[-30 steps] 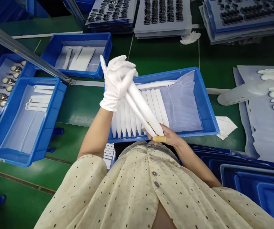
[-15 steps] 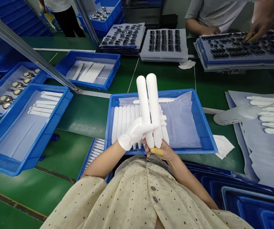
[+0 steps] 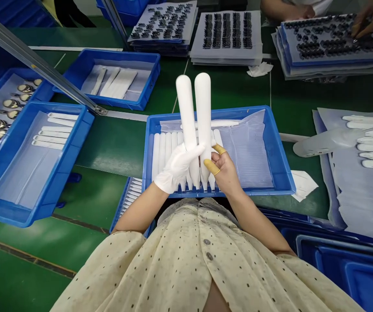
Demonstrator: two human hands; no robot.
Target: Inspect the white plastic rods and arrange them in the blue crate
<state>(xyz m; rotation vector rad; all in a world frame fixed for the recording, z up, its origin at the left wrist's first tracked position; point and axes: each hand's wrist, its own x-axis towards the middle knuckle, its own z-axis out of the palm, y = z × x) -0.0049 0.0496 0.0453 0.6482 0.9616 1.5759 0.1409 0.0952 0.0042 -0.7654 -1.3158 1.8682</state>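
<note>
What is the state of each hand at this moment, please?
Left hand: closed, holding two long white pieces, its thumb across their front.
Right hand: closed, gripping the right-hand piece near its lower end.

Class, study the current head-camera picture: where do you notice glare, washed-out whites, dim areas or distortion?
Head view: a faint sheen on the green tabletop; head view: the white rods and gloved left hand look bright, with little surface detail; head view: dimmer at upper right, around a co-worker's hand; head view: the blue tray at left looks stretched, possibly by a wide lens.
</note>
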